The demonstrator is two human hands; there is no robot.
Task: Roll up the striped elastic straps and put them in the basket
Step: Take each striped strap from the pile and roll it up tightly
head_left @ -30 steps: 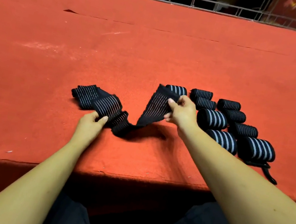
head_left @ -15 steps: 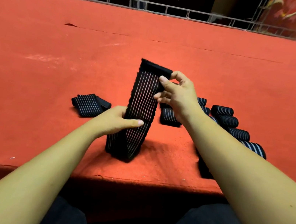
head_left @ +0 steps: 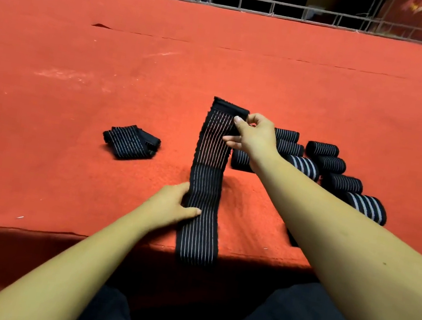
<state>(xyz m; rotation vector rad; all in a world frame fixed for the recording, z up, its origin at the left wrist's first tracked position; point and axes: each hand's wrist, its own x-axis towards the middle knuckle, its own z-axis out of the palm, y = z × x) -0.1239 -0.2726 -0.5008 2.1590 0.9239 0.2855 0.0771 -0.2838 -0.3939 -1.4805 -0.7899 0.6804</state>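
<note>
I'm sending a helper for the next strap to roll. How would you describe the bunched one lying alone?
On the red table, look left of the long strap held between the left hand and the right hand. The bunched strap lies there by itself, loosely folded, unlike the tight rolls clustered to the right.

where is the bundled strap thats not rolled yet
In the head view the bundled strap lies on the red table, left of the stretched strap and apart from the left hand.
</note>
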